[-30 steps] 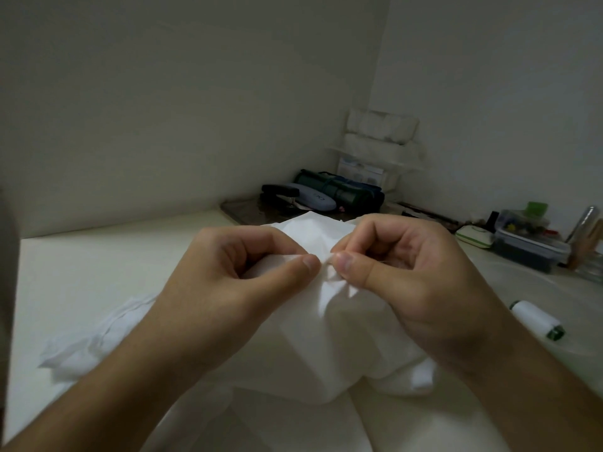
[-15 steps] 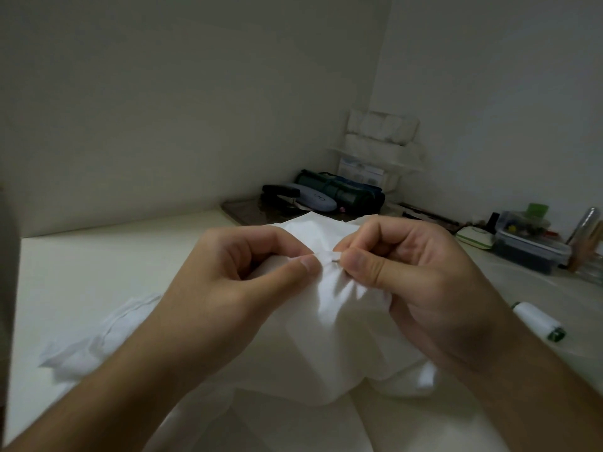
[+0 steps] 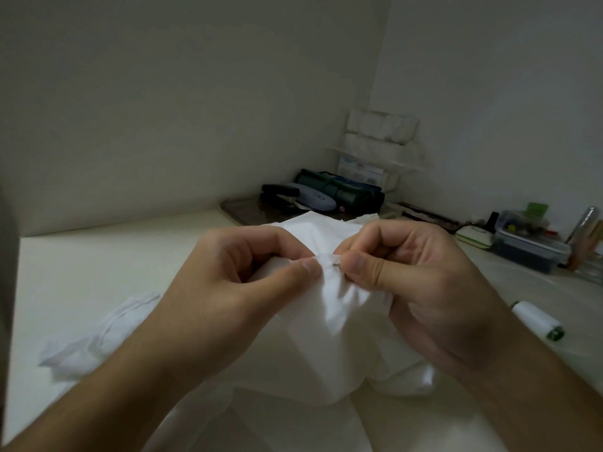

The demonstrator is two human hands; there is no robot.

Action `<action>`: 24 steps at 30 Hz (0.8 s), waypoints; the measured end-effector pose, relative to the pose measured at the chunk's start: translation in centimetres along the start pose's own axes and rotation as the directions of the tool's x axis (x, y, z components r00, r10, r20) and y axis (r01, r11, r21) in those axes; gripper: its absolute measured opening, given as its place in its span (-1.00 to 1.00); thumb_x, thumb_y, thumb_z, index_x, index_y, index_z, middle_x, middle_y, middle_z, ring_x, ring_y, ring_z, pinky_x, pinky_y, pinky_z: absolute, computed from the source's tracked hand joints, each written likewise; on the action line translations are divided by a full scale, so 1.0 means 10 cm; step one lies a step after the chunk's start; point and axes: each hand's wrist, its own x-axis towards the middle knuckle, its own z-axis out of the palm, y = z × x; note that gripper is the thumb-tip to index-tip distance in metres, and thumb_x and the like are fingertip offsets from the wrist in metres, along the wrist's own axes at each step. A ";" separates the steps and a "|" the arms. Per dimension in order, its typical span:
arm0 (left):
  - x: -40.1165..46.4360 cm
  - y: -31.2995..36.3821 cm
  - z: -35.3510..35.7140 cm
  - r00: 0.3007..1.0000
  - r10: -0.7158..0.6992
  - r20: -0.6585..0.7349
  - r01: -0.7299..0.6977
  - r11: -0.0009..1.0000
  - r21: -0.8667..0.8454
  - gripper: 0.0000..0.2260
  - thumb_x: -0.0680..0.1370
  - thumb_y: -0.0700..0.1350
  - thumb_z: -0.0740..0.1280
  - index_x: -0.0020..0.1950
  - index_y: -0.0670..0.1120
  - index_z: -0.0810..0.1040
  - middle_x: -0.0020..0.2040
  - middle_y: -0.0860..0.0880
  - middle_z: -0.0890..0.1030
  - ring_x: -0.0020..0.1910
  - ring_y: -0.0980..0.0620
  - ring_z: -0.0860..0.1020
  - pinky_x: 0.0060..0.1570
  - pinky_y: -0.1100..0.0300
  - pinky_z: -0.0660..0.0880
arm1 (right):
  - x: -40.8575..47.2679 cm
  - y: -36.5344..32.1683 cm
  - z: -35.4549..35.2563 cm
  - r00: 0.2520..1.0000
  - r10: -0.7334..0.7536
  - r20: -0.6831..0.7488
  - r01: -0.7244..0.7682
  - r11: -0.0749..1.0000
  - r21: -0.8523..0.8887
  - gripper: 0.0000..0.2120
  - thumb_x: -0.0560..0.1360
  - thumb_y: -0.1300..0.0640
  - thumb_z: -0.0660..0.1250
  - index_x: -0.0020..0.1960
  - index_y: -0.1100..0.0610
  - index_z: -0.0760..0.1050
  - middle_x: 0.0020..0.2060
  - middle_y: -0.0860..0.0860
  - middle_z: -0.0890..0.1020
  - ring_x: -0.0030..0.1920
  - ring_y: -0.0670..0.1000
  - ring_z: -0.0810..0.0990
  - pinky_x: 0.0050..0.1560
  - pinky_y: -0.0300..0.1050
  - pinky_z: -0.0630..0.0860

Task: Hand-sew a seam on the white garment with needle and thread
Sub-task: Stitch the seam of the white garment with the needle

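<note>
Ideally, mid-frame, the right hand (image 3: 421, 282) pinching the needle (image 3: 335, 264) pushes straight while the left hand (image 3: 241, 288) pinches the white garment (image 3: 329, 337) taut.

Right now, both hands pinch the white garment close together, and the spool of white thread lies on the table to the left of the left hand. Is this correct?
Not quite. The spool of white thread lies on the table to the right of the right hand, not left of the left hand. The head view shows it. Both hands do pinch the white garment close together.

2 bare hands (image 3: 326, 288), bare forearms, no sleeves, short nails.
</note>
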 end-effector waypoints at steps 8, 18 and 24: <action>0.00 0.00 0.00 1.000 0.018 0.002 -0.018 1.000 0.001 -0.90 0.47 -0.02 0.49 -0.17 -0.02 0.74 -0.30 -0.01 0.67 -0.31 0.12 0.58 -0.28 0.25 0.45 | -0.01 -0.01 0.01 1.000 -0.012 -0.014 0.012 1.000 -0.009 -0.90 0.39 0.26 0.49 -0.30 0.17 0.66 -0.27 0.15 0.68 -0.24 0.03 0.64 -0.18 -0.21 0.55; 0.00 0.01 0.00 1.000 -0.001 0.010 0.001 1.000 -0.015 -0.89 0.48 -0.03 0.48 -0.16 -0.05 0.75 -0.28 -0.07 0.70 -0.29 0.07 0.62 -0.25 0.13 0.48 | -0.02 -0.03 0.03 1.000 -0.012 -0.018 0.011 0.999 -0.032 -0.89 0.37 0.24 0.52 -0.33 0.13 0.67 -0.27 0.11 0.69 -0.24 0.00 0.66 -0.18 -0.23 0.55; 0.00 0.01 0.01 0.998 -0.042 0.044 0.044 0.998 -0.046 -0.88 0.48 -0.01 0.48 -0.14 -0.04 0.76 -0.25 -0.04 0.72 -0.26 0.08 0.65 -0.26 0.22 0.50 | -0.03 -0.03 0.04 1.000 -0.011 -0.024 0.009 0.997 -0.080 -0.89 0.30 0.09 0.58 -0.32 0.10 0.69 -0.26 0.11 0.69 -0.20 0.02 0.65 -0.13 -0.18 0.54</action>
